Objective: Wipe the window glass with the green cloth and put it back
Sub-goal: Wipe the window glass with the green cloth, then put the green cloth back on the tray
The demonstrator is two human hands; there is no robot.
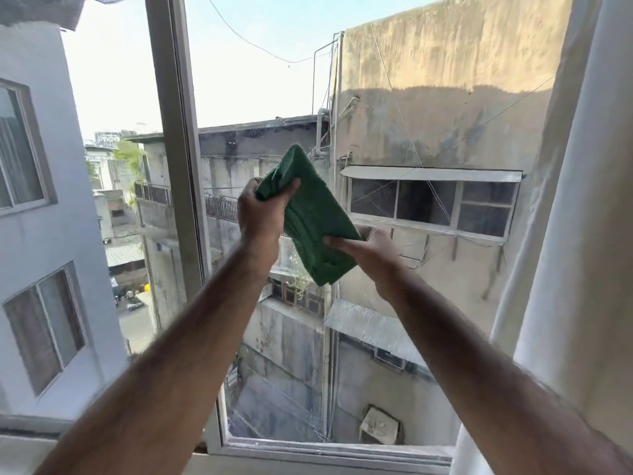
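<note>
A folded green cloth [313,221] hangs between both hands in front of the window glass [411,138]. My left hand [262,216] grips its bunched upper end with closed fingers. My right hand [368,248] holds the cloth's lower right edge, thumb pressed on its front. Whether the cloth touches the pane I cannot tell. Both forearms reach up from the bottom of the view.
A white window frame post [178,166] stands left of the cloth, with an opening to the outside on its left. A white curtain [579,269] hangs at the right. The lower frame rail [325,450] runs along the bottom. Buildings show beyond the glass.
</note>
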